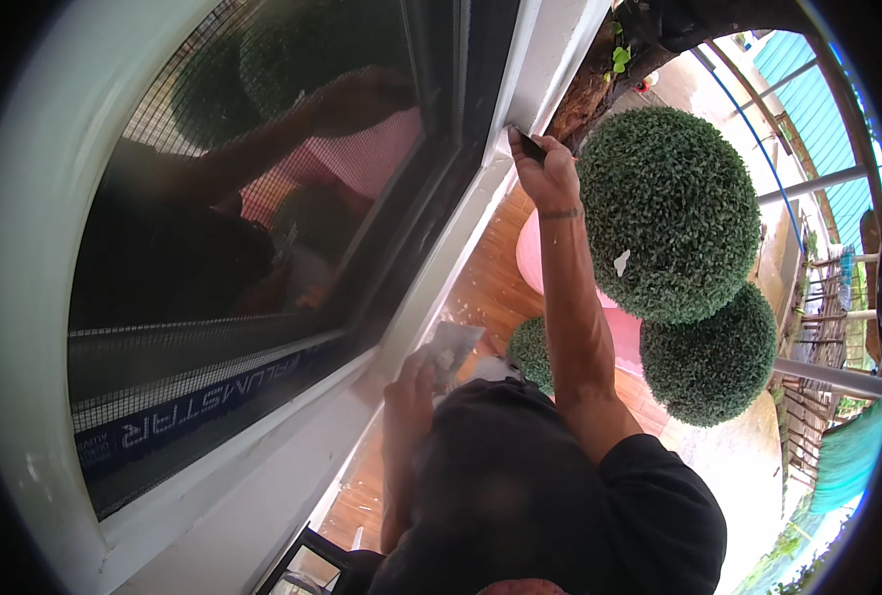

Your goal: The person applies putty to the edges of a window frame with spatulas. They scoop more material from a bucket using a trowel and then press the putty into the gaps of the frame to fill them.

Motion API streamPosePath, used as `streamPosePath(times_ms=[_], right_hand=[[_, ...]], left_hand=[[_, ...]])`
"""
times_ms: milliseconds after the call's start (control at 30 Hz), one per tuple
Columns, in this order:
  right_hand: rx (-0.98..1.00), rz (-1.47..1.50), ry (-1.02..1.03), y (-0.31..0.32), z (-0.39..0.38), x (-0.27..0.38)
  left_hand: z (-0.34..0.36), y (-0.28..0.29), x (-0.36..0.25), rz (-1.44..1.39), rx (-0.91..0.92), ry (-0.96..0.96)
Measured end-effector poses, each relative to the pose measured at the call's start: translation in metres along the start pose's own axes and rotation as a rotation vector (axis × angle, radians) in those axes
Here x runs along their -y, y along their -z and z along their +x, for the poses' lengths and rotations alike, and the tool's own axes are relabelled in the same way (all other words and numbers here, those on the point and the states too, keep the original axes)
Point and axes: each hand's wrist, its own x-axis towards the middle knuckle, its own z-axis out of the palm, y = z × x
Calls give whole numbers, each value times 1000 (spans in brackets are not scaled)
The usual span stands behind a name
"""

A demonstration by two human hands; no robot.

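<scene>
My right hand (548, 177) is raised at the end of an outstretched arm and is closed around a small dark putty knife (532, 148). Only part of that tool shows between the fingers, close against the white window frame (500, 164). Lower down, near my body, my left hand (410, 397) grips a flat pale plate (464, 346) by its edge. A whitish lump of paste (445, 359) lies on the plate. The left fingers are partly blurred.
A dark screened window (262, 198) fills the left. Round leafy topiary balls (669, 213) stand close to my right arm, with pink objects (622, 335) behind. A tree trunk (599, 94) rises beyond my right hand. The wooden floor (495, 263) carries white specks.
</scene>
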Motion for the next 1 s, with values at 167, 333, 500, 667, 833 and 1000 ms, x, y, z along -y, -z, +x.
streamPosePath(times_ms=[167,333,500,667,833,1000], right_hand=[[121,123,-44,-9,0,14],[331,-506,340,7,-45,-3],[189,-90,23,57,-42,-21],[36,-131,13,62,-21,-33],[24,-100,8,64,-9,-33],[154,-248,90,56,-10,-39]], left_hand=[[0,-3,4,-11,31,-18],[0,-1,1,-46,49,-10],[2,-4,7,26,33,-44],[2,-5,9,37,18,-42],[1,-5,-9,31,31,11],[2,-4,-9,30,13,18]])
